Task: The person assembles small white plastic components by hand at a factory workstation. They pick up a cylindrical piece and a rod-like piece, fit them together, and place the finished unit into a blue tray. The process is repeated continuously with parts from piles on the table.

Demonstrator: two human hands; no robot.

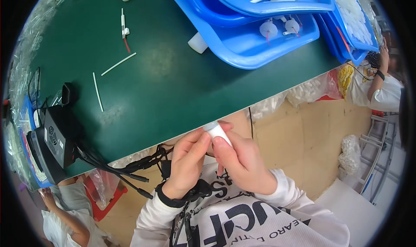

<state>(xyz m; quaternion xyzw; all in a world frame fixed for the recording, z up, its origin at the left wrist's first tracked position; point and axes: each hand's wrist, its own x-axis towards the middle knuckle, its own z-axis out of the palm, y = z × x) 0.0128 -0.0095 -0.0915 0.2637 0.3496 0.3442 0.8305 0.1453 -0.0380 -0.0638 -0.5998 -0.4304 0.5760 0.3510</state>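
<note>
Just off the near edge of the green table, both hands meet on a small white plastic cylinder (220, 134) with a greyish upper end. My right hand (245, 162) wraps round its body, thumb along the near side. At the cylinder's upper left end, the thumb and fingers of my left hand (188, 160) are pinched; what lies between the fingertips is partly hidden. On the table lie a thin white tube (118, 64), another thin tube (98, 91) and a slim white assembly (123, 23) with a red wire.
Stacked blue trays (247, 58) hold white discs with red wires. Beside them lies a white cylinder (198, 43). A black box-shaped device (60, 136) with cables (125, 169) stands at the left edge. People work at far right and lower left; a metal rack (375, 147) stands right.
</note>
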